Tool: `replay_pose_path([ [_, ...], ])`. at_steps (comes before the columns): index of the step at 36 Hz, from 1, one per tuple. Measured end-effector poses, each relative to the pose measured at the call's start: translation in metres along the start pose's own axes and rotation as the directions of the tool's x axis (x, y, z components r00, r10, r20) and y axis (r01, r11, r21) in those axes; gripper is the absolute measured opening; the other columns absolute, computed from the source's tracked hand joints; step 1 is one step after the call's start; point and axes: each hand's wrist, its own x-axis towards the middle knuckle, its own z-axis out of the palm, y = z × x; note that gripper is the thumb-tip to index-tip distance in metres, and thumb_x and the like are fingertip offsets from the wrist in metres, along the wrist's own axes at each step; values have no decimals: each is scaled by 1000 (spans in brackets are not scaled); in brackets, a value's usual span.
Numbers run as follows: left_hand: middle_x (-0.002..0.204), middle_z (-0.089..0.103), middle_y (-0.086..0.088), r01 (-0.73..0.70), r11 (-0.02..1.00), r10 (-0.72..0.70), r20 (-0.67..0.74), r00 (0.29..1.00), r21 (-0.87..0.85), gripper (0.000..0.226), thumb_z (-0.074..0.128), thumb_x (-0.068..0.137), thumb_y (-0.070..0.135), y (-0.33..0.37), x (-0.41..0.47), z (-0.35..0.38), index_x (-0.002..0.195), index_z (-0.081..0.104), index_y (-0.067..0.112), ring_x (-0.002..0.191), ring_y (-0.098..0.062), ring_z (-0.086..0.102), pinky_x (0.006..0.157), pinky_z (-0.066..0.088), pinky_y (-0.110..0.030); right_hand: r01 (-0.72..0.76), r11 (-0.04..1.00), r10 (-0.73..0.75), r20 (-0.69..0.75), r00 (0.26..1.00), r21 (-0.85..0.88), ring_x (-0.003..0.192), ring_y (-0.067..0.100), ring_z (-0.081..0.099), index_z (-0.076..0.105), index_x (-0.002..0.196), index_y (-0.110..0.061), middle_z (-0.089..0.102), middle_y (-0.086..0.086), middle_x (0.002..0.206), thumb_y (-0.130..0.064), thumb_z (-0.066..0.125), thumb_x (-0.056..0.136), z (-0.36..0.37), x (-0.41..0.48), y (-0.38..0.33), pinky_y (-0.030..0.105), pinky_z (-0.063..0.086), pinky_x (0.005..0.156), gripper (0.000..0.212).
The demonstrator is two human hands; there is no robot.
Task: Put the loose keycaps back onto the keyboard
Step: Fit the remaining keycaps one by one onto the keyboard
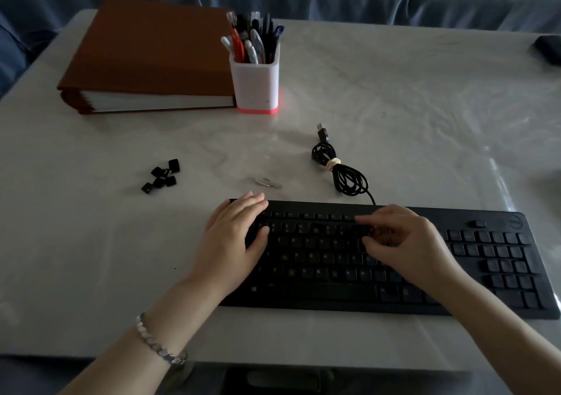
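A black keyboard (334,293) lies across the near right part of the white table (91,243). My left hand (233,233) rests flat on its left end, fingers straight and thumb on the keys. My right hand (406,243) hovers over the number row, with its index finger and thumb curled round a black keycap (363,231) held down against the board. Several loose black keycaps (162,176) sit in a small pile on the table, well to the left of the keyboard. The light is dim, so the empty key slots are hard to make out.
The keyboard's bundled USB cable (340,170) lies just behind it. A small metal tool (268,182) sits behind my left hand. A white pen holder (255,82) and a brown binder (151,57) stand at the back left. A dark object (549,49) is at the far right edge.
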Motion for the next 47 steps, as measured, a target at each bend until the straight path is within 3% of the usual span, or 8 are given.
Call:
replay_pose_path([
  [4, 130, 59, -3, 8, 1000, -8, 6, 1000, 3, 49, 41, 87, 36, 0, 0, 0, 122, 61, 8, 127, -8, 40, 110, 17, -19, -5, 1000, 5, -25, 1000, -14, 69, 8, 64, 70, 75, -28, 64, -9, 82, 4, 78, 68, -3, 3, 4, 10, 50, 66, 33],
  [8, 131, 58, -3, 4, 1000, -4, 14, 1000, 1, 49, 40, 88, 36, 1, 0, -1, 123, 61, 8, 128, -7, 38, 110, 14, -16, -46, 997, 42, -84, 996, -54, 59, 2, 61, 66, 67, -31, 66, -8, 66, -8, 84, 62, -5, 4, 1, 5, 44, 58, 30],
  [12, 131, 58, -3, 0, 1000, 0, 8, 1000, 1, 49, 41, 88, 35, 1, 0, -1, 123, 61, 7, 127, -7, 38, 110, 16, -19, 49, 987, -61, -74, 995, -152, 72, 4, 58, 68, 75, -37, 63, -10, 74, -9, 82, 66, -3, 4, -2, 4, 41, 63, 32],
  [19, 129, 59, -3, 1, 1000, -1, -6, 1000, -5, 48, 42, 87, 35, 0, 0, 0, 121, 62, 7, 127, -9, 42, 109, 23, -26, -25, 999, 23, -65, 998, -33, 71, -4, 64, 70, 69, -26, 65, -13, 87, -2, 79, 68, 4, 6, 2, 3, 46, 69, 25],
  [25, 130, 58, -3, 9, 1000, -9, -1, 1000, -7, 49, 41, 87, 35, 2, 0, -1, 122, 61, 8, 128, -7, 39, 110, 18, -21, 2, 997, -8, -78, 997, -78, 76, -8, 64, 72, 73, -28, 63, -22, 97, -1, 75, 73, 4, 3, 2, 0, 43, 70, 27],
  [29, 131, 58, -2, 14, 1000, -14, 7, 1000, -7, 49, 40, 87, 36, 3, 0, -2, 123, 61, 8, 128, -5, 37, 110, 11, -13, 35, 994, -43, -80, 996, -103, 81, -7, 64, 74, 76, -23, 65, -22, 92, 2, 74, 73, 2, 0, 2, 1, 44, 72, 26],
  [38, 131, 58, -2, 20, 1000, -20, 6, 1000, -8, 50, 40, 87, 36, 3, 0, -2, 123, 61, 8, 128, -4, 36, 110, 8, -10, 93, 993, -103, -143, 984, -76, 73, -3, 65, 73, 78, -18, 66, -13, 85, 2, 79, 66, 2, 1, -1, 1, 45, 68, 24],
  [47, 130, 58, -3, 6, 1000, -6, -8, 1000, -11, 49, 40, 88, 35, 2, 0, -1, 123, 61, 8, 128, -7, 38, 110, 16, -19, 211, 943, -252, -138, 958, -256, 85, -5, 62, 75, 79, -12, 65, -15, 84, 8, 75, 69, 3, 0, 9, 2, 44, 73, 23],
])
